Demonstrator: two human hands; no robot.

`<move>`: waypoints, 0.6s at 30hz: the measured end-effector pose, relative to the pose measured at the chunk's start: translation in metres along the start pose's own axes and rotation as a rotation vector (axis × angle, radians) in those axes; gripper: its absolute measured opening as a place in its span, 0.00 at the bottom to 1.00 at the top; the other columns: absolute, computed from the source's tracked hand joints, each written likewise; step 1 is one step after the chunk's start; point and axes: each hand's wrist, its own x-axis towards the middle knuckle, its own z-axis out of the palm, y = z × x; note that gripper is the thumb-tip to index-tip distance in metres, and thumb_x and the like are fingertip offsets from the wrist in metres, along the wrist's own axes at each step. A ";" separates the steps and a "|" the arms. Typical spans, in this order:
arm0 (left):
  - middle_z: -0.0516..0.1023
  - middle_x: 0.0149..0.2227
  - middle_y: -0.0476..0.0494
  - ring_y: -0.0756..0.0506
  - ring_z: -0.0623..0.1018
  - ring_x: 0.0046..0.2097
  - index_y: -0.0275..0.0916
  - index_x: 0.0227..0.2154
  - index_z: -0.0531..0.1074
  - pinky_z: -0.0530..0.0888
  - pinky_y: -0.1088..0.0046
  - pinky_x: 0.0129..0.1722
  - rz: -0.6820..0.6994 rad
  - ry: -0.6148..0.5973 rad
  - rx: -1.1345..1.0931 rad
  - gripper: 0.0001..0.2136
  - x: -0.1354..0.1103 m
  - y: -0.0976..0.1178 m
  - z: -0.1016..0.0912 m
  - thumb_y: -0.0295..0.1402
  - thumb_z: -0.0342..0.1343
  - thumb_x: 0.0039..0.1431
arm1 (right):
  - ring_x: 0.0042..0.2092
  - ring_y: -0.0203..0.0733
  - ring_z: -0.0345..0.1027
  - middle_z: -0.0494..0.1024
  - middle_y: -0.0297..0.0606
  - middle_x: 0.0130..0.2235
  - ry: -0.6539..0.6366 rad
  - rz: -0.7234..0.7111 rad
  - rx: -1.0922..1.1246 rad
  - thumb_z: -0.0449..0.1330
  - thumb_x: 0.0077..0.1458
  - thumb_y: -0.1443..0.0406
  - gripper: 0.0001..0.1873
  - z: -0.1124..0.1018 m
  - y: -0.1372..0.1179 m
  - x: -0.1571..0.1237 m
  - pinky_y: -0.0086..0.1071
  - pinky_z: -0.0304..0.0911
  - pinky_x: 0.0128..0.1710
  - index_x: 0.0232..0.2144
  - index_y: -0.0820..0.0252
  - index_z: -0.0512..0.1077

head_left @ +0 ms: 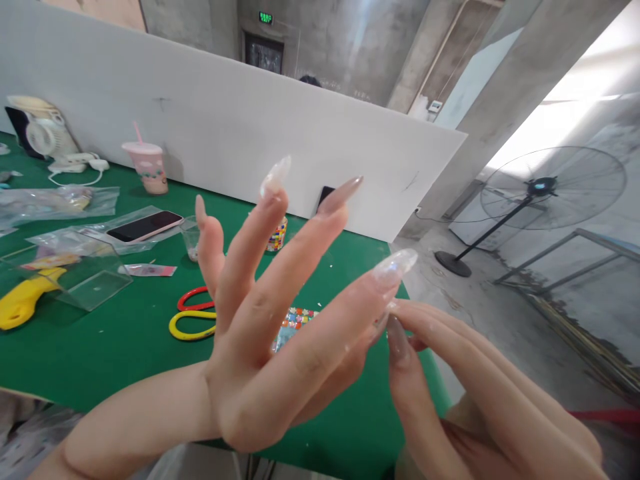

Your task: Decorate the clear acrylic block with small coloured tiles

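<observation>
My left hand (280,320) is raised over the green table with its fingers stretched and spread, its thumb partly hidden behind the index finger. Against that thumb tip, my right hand (465,373) pinches with thumb and index finger; whatever lies between them is too small or hidden to make out. Both hands have long, glossy nails. Behind my left hand, a flat piece covered in small coloured tiles (300,315) shows in part. Scissors with red and yellow handles (193,327) lie left of the wrist. Farther back stands a small mosaic-covered cup (278,237), partly covered by my fingers.
The green table (150,363) ends at a white partition (210,120). On the left are a yellow-handled tool (30,300), a clear plastic stand (100,287), a phone (145,226), plastic bags and a pink drink cup (149,167). A floor fan (543,188) stands at right.
</observation>
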 end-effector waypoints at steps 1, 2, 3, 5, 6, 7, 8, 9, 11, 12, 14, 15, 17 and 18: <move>0.53 0.64 0.86 0.38 0.65 0.64 0.57 0.42 0.72 0.58 0.45 0.68 0.002 -0.008 -0.003 0.13 0.001 0.000 -0.001 0.31 0.57 0.56 | 0.32 0.44 0.80 0.84 0.30 0.31 0.000 0.003 -0.003 0.58 0.54 0.72 0.14 0.000 -0.001 0.000 0.36 0.77 0.34 0.36 0.48 0.78; 0.52 0.65 0.86 0.38 0.65 0.64 0.57 0.42 0.72 0.58 0.45 0.67 0.004 -0.017 -0.008 0.12 0.001 0.000 -0.001 0.31 0.56 0.56 | 0.32 0.45 0.80 0.84 0.30 0.31 -0.003 0.005 -0.006 0.58 0.53 0.73 0.15 0.000 -0.001 -0.001 0.36 0.77 0.34 0.36 0.48 0.78; 0.52 0.65 0.86 0.38 0.66 0.64 0.57 0.42 0.72 0.58 0.45 0.67 -0.001 -0.028 -0.014 0.12 0.001 0.000 -0.002 0.31 0.56 0.57 | 0.32 0.45 0.80 0.84 0.30 0.32 -0.003 0.007 -0.008 0.59 0.53 0.72 0.14 -0.001 -0.001 -0.001 0.36 0.77 0.34 0.36 0.48 0.78; 0.53 0.65 0.84 0.38 0.65 0.65 0.56 0.43 0.72 0.57 0.46 0.68 -0.016 -0.036 -0.031 0.13 -0.001 -0.001 -0.003 0.31 0.56 0.57 | 0.32 0.46 0.80 0.84 0.31 0.32 -0.001 0.013 -0.009 0.59 0.53 0.71 0.13 -0.002 0.001 -0.002 0.36 0.77 0.33 0.36 0.48 0.79; 0.54 0.65 0.83 0.37 0.63 0.65 0.55 0.44 0.71 0.56 0.47 0.68 -0.020 -0.041 -0.039 0.13 -0.002 -0.002 -0.003 0.31 0.57 0.57 | 0.32 0.46 0.81 0.84 0.31 0.31 0.009 0.016 -0.015 0.59 0.54 0.70 0.12 -0.002 0.002 -0.003 0.36 0.78 0.33 0.36 0.48 0.79; 0.54 0.65 0.81 0.37 0.62 0.66 0.55 0.46 0.71 0.55 0.48 0.69 -0.022 -0.048 -0.047 0.14 -0.003 -0.003 -0.004 0.32 0.58 0.57 | 0.32 0.46 0.81 0.84 0.31 0.31 0.024 0.019 -0.025 0.59 0.54 0.69 0.12 -0.003 0.003 -0.003 0.36 0.78 0.33 0.35 0.48 0.79; 0.54 0.66 0.80 0.36 0.61 0.67 0.54 0.47 0.71 0.54 0.48 0.69 -0.022 -0.057 -0.057 0.15 -0.004 -0.004 -0.005 0.33 0.59 0.57 | 0.32 0.47 0.81 0.84 0.31 0.31 0.037 0.021 -0.035 0.60 0.53 0.69 0.12 -0.004 0.005 -0.003 0.36 0.78 0.32 0.35 0.47 0.80; 0.54 0.66 0.78 0.35 0.60 0.67 0.54 0.48 0.71 0.53 0.48 0.70 -0.020 -0.066 -0.066 0.16 -0.005 -0.005 -0.005 0.33 0.60 0.57 | 0.32 0.47 0.81 0.84 0.31 0.31 0.047 0.021 -0.042 0.60 0.53 0.69 0.12 -0.004 0.006 -0.003 0.36 0.78 0.32 0.35 0.47 0.80; 0.54 0.66 0.75 0.34 0.59 0.67 0.53 0.50 0.71 0.52 0.48 0.70 -0.019 -0.078 -0.089 0.17 -0.006 -0.006 -0.007 0.35 0.60 0.57 | 0.32 0.48 0.81 0.84 0.31 0.31 0.052 0.013 -0.036 0.61 0.53 0.70 0.14 -0.005 0.008 -0.002 0.36 0.78 0.31 0.36 0.46 0.81; 0.55 0.66 0.75 0.35 0.60 0.67 0.54 0.50 0.71 0.51 0.48 0.70 -0.023 -0.083 -0.102 0.17 -0.006 -0.006 -0.008 0.35 0.59 0.57 | 0.32 0.49 0.81 0.84 0.31 0.31 0.047 0.009 -0.021 0.61 0.53 0.70 0.14 -0.005 0.009 -0.002 0.36 0.79 0.30 0.37 0.45 0.81; 0.56 0.66 0.74 0.36 0.60 0.67 0.54 0.51 0.70 0.51 0.48 0.70 -0.032 -0.091 -0.128 0.18 -0.005 -0.007 -0.009 0.34 0.58 0.58 | 0.32 0.49 0.81 0.84 0.31 0.32 0.037 0.004 0.014 0.60 0.53 0.70 0.15 -0.005 0.009 -0.001 0.36 0.79 0.29 0.39 0.45 0.81; 0.56 0.66 0.74 0.36 0.60 0.67 0.55 0.51 0.70 0.50 0.48 0.70 -0.039 -0.096 -0.140 0.18 -0.005 -0.006 -0.009 0.34 0.58 0.58 | 0.32 0.49 0.81 0.84 0.32 0.33 0.032 0.007 0.030 0.60 0.53 0.70 0.16 -0.005 0.009 -0.001 0.36 0.79 0.29 0.40 0.45 0.80; 0.55 0.66 0.74 0.37 0.59 0.67 0.55 0.52 0.69 0.50 0.49 0.71 -0.055 -0.108 -0.152 0.18 -0.004 -0.006 -0.008 0.33 0.57 0.59 | 0.33 0.49 0.81 0.84 0.32 0.35 0.017 0.020 0.054 0.60 0.53 0.70 0.17 -0.004 0.007 -0.001 0.37 0.79 0.30 0.42 0.45 0.80; 0.56 0.66 0.73 0.37 0.59 0.67 0.55 0.52 0.69 0.51 0.49 0.70 -0.051 -0.108 -0.155 0.18 -0.004 -0.006 -0.008 0.34 0.57 0.59 | 0.33 0.49 0.81 0.84 0.32 0.35 0.006 0.030 0.064 0.60 0.54 0.70 0.18 -0.004 0.006 -0.001 0.37 0.79 0.30 0.43 0.45 0.80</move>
